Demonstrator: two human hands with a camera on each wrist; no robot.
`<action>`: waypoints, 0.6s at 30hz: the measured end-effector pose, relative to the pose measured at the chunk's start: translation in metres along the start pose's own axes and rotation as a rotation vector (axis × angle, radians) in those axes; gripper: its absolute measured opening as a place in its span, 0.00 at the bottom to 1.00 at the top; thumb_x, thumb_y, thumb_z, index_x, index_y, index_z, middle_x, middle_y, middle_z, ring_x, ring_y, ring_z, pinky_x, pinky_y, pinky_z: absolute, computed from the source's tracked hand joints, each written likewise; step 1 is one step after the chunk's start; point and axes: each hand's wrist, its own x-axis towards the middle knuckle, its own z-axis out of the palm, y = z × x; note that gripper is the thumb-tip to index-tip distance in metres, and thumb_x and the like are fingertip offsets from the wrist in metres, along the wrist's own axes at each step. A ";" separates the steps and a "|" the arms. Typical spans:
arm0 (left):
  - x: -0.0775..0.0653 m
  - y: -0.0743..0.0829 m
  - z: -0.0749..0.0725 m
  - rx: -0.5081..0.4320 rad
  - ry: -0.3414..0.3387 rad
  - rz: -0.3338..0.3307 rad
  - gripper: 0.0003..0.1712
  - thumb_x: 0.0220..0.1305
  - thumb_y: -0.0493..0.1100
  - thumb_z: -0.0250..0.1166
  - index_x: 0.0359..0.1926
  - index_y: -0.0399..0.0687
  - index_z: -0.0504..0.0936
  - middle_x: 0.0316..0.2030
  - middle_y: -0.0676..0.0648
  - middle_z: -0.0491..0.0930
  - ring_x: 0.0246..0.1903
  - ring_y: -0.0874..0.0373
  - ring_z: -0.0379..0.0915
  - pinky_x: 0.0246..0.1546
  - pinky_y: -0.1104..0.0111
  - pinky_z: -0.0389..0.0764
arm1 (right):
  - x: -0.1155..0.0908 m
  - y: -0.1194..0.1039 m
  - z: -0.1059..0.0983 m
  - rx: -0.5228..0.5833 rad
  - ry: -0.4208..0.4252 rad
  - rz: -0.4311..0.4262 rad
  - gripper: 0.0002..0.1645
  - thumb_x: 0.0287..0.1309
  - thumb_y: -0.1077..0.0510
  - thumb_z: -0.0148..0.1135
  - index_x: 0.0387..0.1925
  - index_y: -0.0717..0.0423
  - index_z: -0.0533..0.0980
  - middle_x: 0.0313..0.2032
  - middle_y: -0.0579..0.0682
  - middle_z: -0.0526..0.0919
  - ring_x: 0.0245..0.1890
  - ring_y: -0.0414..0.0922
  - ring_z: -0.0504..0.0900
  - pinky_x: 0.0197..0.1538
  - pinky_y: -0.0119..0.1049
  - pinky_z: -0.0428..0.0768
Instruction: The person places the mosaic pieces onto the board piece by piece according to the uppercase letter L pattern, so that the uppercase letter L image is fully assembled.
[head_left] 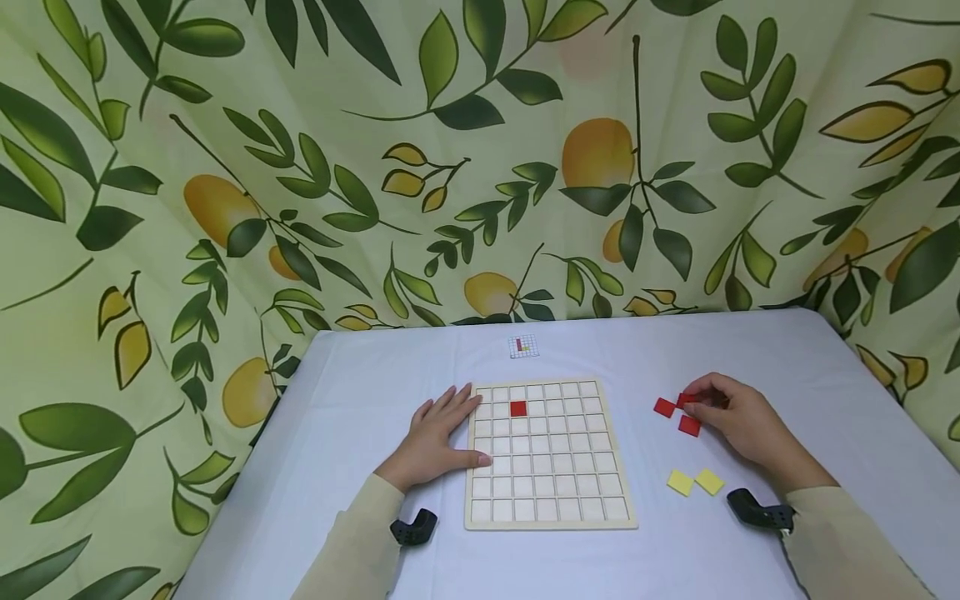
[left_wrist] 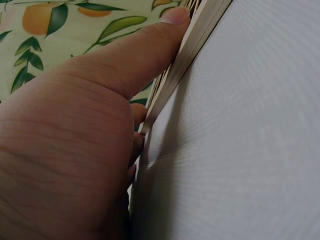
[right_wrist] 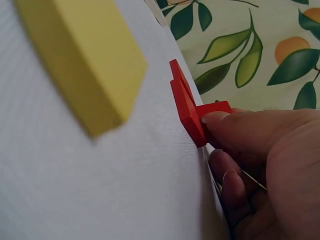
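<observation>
A wooden grid board point(head_left: 551, 527) lies on the table, with one red square tile point(head_left: 518, 408) in a cell of its upper part. My left hand point(head_left: 438, 433) rests along the board's left edge, fingers spread; in the left wrist view its thumb point(left_wrist: 150, 47) lies on the board's rim point(left_wrist: 172, 75). To the right of the board, my right hand point(head_left: 738, 421) pinches a red tile point(right_wrist: 215, 106) between thumb and fingers. Two more red tiles lie close by, one on the left point(head_left: 663, 407) and one nearer point(head_left: 689, 425).
Two yellow tiles, one left point(head_left: 680, 482) and one right point(head_left: 708, 481), lie nearer than the red ones. A small card point(head_left: 523, 346) with a coloured grid pattern lies behind the board. A leaf-patterned curtain point(head_left: 480, 167) hangs behind the white table point(head_left: 390, 367).
</observation>
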 end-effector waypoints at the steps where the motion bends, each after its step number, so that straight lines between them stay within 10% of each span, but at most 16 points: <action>1: 0.000 0.000 0.000 0.002 -0.001 0.001 0.62 0.57 0.77 0.76 0.86 0.59 0.65 0.86 0.57 0.50 0.85 0.57 0.34 0.80 0.47 0.34 | 0.000 0.000 0.000 0.004 0.002 0.001 0.13 0.71 0.64 0.73 0.53 0.60 0.81 0.45 0.57 0.83 0.45 0.55 0.75 0.38 0.24 0.76; 18: 0.000 0.000 0.000 -0.003 0.001 0.006 0.63 0.56 0.77 0.76 0.86 0.59 0.65 0.86 0.57 0.50 0.85 0.56 0.34 0.80 0.46 0.34 | -0.004 -0.032 -0.013 0.105 -0.012 0.003 0.15 0.75 0.63 0.70 0.58 0.62 0.81 0.50 0.60 0.85 0.45 0.54 0.78 0.37 0.29 0.82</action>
